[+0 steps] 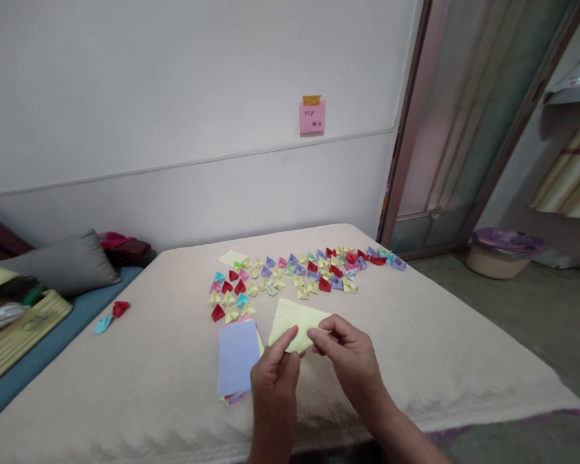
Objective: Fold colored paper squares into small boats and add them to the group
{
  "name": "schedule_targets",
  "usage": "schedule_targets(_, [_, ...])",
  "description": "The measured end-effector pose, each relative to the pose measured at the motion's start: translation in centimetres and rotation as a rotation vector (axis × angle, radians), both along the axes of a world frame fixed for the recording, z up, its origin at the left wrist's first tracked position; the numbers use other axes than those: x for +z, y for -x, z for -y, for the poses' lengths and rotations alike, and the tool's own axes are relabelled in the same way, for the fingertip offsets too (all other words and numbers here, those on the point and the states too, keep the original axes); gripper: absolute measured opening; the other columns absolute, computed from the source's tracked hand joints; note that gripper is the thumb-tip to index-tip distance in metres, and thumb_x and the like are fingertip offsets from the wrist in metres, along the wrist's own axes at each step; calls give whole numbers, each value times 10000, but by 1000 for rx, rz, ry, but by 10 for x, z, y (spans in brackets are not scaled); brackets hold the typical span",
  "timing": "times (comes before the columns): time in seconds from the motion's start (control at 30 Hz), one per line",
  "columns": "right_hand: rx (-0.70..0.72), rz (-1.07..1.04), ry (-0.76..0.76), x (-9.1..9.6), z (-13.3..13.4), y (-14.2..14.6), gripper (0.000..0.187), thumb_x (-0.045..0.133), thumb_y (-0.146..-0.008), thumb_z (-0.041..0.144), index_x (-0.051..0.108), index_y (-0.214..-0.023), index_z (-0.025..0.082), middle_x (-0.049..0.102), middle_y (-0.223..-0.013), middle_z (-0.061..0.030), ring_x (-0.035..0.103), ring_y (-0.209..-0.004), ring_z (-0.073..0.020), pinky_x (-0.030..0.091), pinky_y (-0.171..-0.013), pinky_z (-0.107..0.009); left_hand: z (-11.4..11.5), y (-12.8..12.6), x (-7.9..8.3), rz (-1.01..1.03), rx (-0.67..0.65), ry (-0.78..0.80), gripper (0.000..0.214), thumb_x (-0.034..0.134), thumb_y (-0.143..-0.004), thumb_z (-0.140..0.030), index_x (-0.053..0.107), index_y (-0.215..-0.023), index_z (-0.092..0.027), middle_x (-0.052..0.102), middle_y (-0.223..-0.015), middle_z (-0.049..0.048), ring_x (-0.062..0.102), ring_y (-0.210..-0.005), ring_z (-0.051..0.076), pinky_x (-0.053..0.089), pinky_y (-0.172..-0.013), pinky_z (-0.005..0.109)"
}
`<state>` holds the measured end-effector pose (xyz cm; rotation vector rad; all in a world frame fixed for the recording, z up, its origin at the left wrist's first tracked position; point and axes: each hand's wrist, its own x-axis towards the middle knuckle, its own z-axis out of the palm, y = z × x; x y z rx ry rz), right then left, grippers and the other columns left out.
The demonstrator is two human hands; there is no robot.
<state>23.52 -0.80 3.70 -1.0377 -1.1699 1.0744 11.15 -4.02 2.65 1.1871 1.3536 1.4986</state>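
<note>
A pale yellow sheet of paper [292,316] is held up between both hands above the near part of the table. My left hand [276,370] pinches its lower left edge, thumb on top. At the lower right edge, my right hand [348,351] grips the same paper between thumb and fingers. Just left of my left hand lies a stack of coloured paper [238,357], a lilac sheet uppermost. Beyond the hands, many small folded paper pieces [270,270] in yellow, red, lilac, green, pink and blue stand in rows.
The pieces rest on a cream cloth-covered table [164,374]. A flat yellow sheet [232,258] lies at the back; a red folded piece [120,309] and a blue one [103,324] sit far left. A grey cushion [67,261] is beyond the left edge, a lidded tub [500,261] on the right floor.
</note>
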Motion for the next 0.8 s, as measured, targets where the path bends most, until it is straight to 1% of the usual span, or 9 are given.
schedule_targets(0.07, [-18, -9, 14, 0, 1, 1, 237, 674, -725, 326, 518, -614, 186, 518, -489, 45, 459, -483, -111, 350, -494, -222, 0, 0, -1, 8, -18, -6, 325, 612, -754, -261, 688, -1068, -226, 694, -970, 64, 609, -873, 209, 453, -810, 296])
schedule_targets(0.13, [-24, -26, 26, -1, 1, 1, 246, 676, -720, 331, 501, -619, 192, 507, -476, 51, 468, -468, -112, 351, -482, -219, 0, -1, -2, 3, -36, -4, 325, 601, -766, -263, 682, -1079, -226, 689, -1024, 73, 612, -928, 225, 451, -850, 316])
schedule_targets(0.23, [-45, -25, 40, -1, 1, 2, 253, 680, -710, 331, 484, -624, 197, 491, -461, 59, 467, -461, -114, 347, -475, -218, 0, -1, -3, 5, -48, -14, 328, 601, -768, -263, 680, -1084, -226, 687, -1022, 70, 611, -925, 221, 455, -871, 327])
schedule_targets(0.3, [-72, -2, 45, 0, 1, 2, 251, 679, -705, 324, 478, -621, 198, 479, -452, 63, 448, -457, -110, 339, -472, -215, 1, -2, -3, 21, -54, -26, 329, 609, -762, -268, 681, -1080, -229, 690, -947, 52, 608, -862, 196, 459, -871, 321])
schedule_targets(0.37, [-99, 29, 47, 1, 2, 2, 245, 673, -705, 315, 477, -617, 197, 468, -448, 67, 427, -455, -103, 330, -468, -209, 1, -2, -3, 32, -60, -30, 337, 611, -760, -283, 678, -1086, -230, 662, -767, 17, 578, -726, 155, 475, -818, 299])
schedule_targets(0.43, [-118, 58, 43, 3, 2, 3, 239, 667, -707, 310, 479, -615, 195, 459, -447, 71, 414, -454, -99, 322, -464, -204, 1, -3, -3, 24, -51, -18, 355, 617, -755, -311, 674, -1094, -222, 566, -607, -22, 496, -589, 119, 477, -680, 253])
schedule_targets(0.53, [-126, 87, 25, 4, 3, 3, 240, 665, -705, 305, 476, -606, 195, 447, -445, 76, 401, -448, -94, 314, -459, -201, 0, -4, -4, 1, 0, 15, 393, 657, -720, -348, 679, -1083, -200, 440, -525, -51, 371, -502, 91, 372, -492, 208])
schedule_targets(0.63, [-129, 98, 16, 4, 4, 3, 246, 663, -706, 305, 470, -600, 197, 440, -445, 77, 397, -447, -93, 309, -457, -200, -1, -6, -6, 4, 28, 33, 411, 677, -702, -348, 679, -1078, -184, 402, -525, -56, 339, -502, 85, 320, -474, 208])
schedule_targets(0.8, [-128, 103, 27, 4, 4, 3, 253, 664, -710, 316, 466, -607, 198, 439, -443, 78, 386, -440, -91, 298, -446, -199, -2, -7, -8, 19, 30, 51, 399, 674, -703, -338, 683, -1072, -186, 417, -531, -50, 345, -512, 89, 326, -487, 215])
